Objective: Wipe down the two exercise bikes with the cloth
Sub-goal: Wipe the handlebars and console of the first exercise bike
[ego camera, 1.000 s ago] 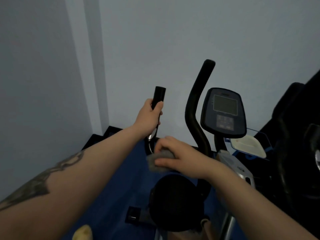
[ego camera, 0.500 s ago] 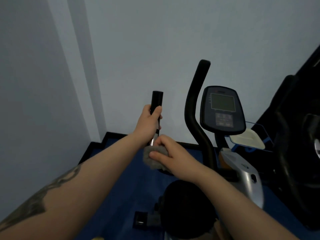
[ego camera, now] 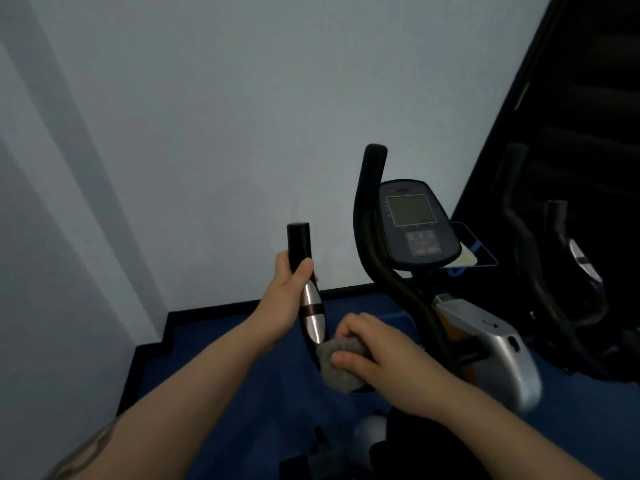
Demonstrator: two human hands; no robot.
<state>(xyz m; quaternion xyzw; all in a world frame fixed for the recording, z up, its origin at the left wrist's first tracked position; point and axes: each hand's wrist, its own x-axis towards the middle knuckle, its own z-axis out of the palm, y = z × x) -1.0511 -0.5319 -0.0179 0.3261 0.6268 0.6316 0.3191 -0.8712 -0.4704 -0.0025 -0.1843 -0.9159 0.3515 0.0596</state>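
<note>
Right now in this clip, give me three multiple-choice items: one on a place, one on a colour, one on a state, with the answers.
1. Where is the cloth?
A. on the console
B. on the left handlebar bar, below the metal sensor
C. on the floor

2. What colour is the cloth?
A. grey
B. red
C. yellow

3. What is the left hand doing?
A. hanging open
B. gripping the left handlebar
C. pressing the console

Answers: B, the right hand presses it to the bar under the metal sensor; A, it looks grey; B, fingers curl round the handlebar.
</note>
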